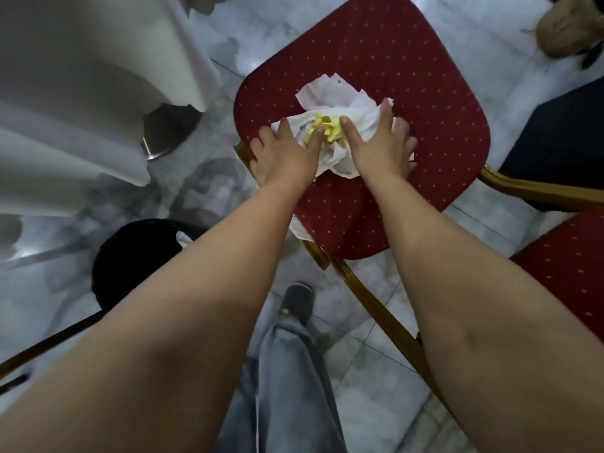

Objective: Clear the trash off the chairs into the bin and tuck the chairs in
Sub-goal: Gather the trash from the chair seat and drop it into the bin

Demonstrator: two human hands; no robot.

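A red dotted chair seat (pixel 385 47) with a gold frame fills the upper middle of the head view. On it lies a heap of crumpled white tissue (pixel 333 89) with a yellow paper wad (pixel 328 127) in its middle. My left hand (pixel 287 155) lies on the heap's left side, fingers spread and reaching the yellow wad. My right hand (pixel 379 142) lies on the right side, fingers fairly straight over the tissue. Both hands press in on the pile from either side. A black bin (pixel 130 256) stands on the floor at lower left, partly hidden by my left forearm.
A table draped in white cloth (pixel 81 93) with a metal base (pixel 163 148) stands at left. A second red chair (pixel 565 273) is at right, a dark one (pixel 562 138) behind it. A brownish object (pixel 572 24) sits top right. My leg and shoe (pixel 297 302) are on marble tiles.
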